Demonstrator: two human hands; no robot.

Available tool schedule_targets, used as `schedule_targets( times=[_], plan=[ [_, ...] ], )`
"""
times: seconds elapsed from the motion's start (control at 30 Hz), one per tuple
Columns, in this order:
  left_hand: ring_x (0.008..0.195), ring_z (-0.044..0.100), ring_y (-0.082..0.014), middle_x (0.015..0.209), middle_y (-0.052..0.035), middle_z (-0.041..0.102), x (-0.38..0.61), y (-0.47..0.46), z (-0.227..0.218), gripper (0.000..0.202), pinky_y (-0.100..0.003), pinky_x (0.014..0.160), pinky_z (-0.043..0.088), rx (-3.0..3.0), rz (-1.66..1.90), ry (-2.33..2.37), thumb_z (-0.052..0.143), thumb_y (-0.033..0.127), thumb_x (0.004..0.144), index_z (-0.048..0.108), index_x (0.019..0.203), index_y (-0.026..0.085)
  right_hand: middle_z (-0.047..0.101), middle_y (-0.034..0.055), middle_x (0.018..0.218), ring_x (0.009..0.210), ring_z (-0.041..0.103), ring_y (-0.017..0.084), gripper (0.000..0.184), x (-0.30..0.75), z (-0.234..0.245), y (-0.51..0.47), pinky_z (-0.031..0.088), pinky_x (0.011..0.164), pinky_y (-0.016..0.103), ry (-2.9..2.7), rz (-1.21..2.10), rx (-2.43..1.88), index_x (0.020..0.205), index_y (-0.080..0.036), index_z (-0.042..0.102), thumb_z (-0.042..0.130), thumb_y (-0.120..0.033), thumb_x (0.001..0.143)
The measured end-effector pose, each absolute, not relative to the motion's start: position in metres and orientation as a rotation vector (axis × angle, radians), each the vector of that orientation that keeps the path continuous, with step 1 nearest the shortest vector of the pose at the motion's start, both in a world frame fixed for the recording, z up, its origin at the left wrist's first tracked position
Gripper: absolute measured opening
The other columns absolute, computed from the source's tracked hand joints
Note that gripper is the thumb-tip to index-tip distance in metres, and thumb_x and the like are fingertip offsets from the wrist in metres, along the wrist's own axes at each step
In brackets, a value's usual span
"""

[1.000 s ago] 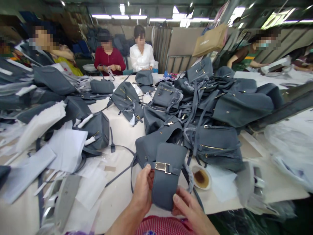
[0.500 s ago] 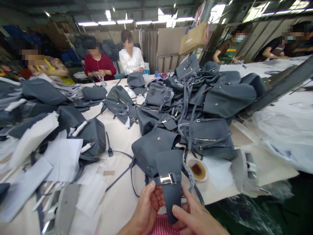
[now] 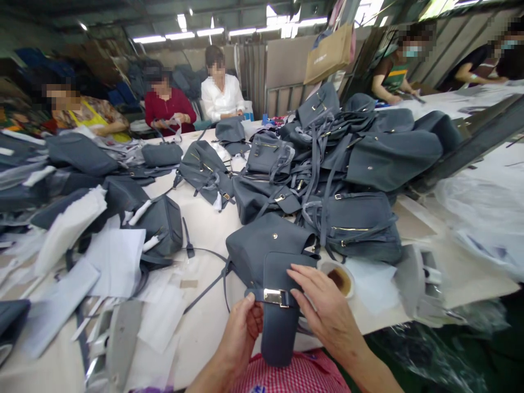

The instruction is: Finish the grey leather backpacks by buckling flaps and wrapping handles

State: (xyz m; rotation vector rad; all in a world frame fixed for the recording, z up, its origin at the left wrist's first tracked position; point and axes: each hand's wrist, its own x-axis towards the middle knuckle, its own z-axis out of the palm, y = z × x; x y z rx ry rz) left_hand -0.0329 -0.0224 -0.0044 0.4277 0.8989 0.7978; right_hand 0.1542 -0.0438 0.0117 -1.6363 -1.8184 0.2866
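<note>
Well left of the left fingers sits a blue-grey boxy leather-look bag [image 3: 168,218], white wrapping on it, its inside hidden. Just beyond both sets of fingers lies a blue-grey soft leather-look bag [image 3: 251,245], its long rounded flap [image 3: 279,335] hanging towards the wearer; what it holds cannot be made out. Just beyond the right fingers, a white round dish [image 3: 346,265] holds a brown substance [image 3: 340,280]. Farther out lies a blue-grey bag with a gold zip [image 3: 364,212], on its side.

The left hand [image 3: 242,323] comes up from below, thumb on top and fingers curled under, clamped on the end of the strap with the gold metal buckle [image 3: 273,296]. The right hand [image 3: 327,300] reaches in palm down, fingertips on the flap's right side, thumb apart from the fingers.
</note>
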Motion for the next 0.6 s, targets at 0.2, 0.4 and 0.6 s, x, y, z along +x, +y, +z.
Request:
schedule_targets(
  times=[0.2,0.4,0.6],
  plan=[
    [0.047,0.049,-0.0100,0.051,-0.0023,0.057,-0.073,0.001,-0.004,0.046,-0.021,0.050,0.035,0.579,0.727,0.947,0.066,0.056,0.073,0.059,0.058,0.012,0.058,0.0165,0.132,0.119,0.055,0.031,0.062,0.151,0.018,-0.001,0.045,0.100,0.050,-2.046,0.440,-1.591,0.137,-0.017,0.046,0.064,-0.037,0.081],
    [0.049,0.045,-0.0102,0.055,0.0008,0.053,-0.109,0.040,0.013,0.041,-0.022,0.051,0.031,0.949,0.521,1.125,0.057,0.053,0.077,0.056,0.061,0.015,0.070,0.0126,0.114,0.107,0.064,0.033,0.065,0.133,0.036,0.033,0.050,0.090,0.044,-1.860,0.999,-1.725,0.127,-0.019,0.057,0.073,-0.038,0.067],
    [0.072,0.057,-0.0181,0.072,-0.0017,0.063,-0.109,0.047,0.036,0.036,-0.028,0.066,0.038,1.601,0.439,1.525,0.036,0.041,0.091,0.058,0.072,0.020,0.076,0.0043,0.088,0.086,0.068,0.025,0.036,0.121,0.027,0.046,0.052,0.081,0.037,-1.393,1.684,-1.571,0.092,-0.019,0.072,0.061,-0.051,0.077]
  ],
)
